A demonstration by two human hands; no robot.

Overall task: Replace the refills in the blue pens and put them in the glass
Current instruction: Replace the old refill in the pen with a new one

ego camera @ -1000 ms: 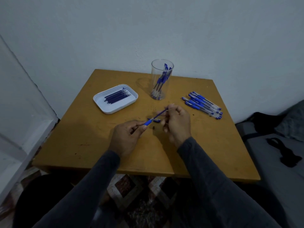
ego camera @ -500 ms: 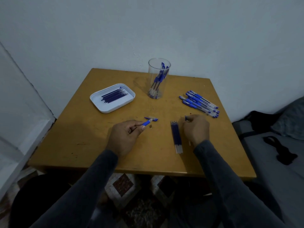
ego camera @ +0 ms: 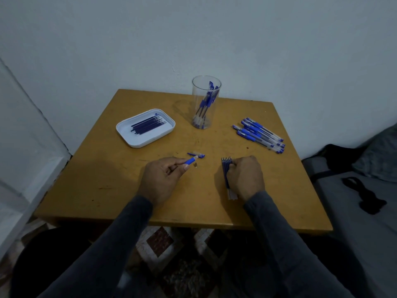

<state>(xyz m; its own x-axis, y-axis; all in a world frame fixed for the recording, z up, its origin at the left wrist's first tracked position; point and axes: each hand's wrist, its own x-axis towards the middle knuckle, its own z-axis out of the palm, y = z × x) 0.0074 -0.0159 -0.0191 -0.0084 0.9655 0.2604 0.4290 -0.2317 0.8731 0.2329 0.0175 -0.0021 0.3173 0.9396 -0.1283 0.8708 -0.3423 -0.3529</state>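
Around the glass (ego camera: 205, 104) — upright, pens standing inside — you have a white tray (ego camera: 129, 136) of dark refills to its left and a pile of blue pens (ego camera: 258, 134) to its right; nearer you than the glass, a cap (ego camera: 196, 155) lies beside the pen barrel (ego camera: 190, 161), which points up-right toward it, pinched in your left hand (ego camera: 160, 179); your right hand (ego camera: 246, 177) curls over a bundle of refills (ego camera: 226, 168) — long axis running toward you.

Blue pens (ego camera: 260, 134) are lying on an ochre desk (ego camera: 107, 179); dark refills (ego camera: 148, 125) are filling a white tray (ego camera: 137, 143); the floor (ego camera: 163, 241) is showing red-and-white diamonds.
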